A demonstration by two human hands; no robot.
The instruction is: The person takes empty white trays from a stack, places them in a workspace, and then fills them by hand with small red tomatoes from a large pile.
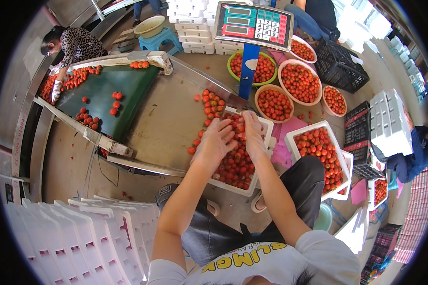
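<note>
A white foam box (246, 192) full of small red tomatoes (235, 174) stands in front of me, under the lower end of a metal chute (164, 126). My left hand (216, 141) hovers over the box's left side with fingers spread, close to loose tomatoes (213, 104) at the chute's edge. On the far right side of the box is my right hand (253, 135), its fingers stretched out and nothing visibly gripped. Both hands appear to wear thin clear gloves. Tomatoes between the hands are partly hidden by my fingers.
A green conveyor belt (121, 83) carries scattered tomatoes; a co-worker (76, 50) reaches over its far end. Beyond my box rises a scale display (253, 24) on a blue post (248, 71). Tomato-filled basins (281, 81), another foam box (343, 164) and stacked white boxes (76, 237) surround me.
</note>
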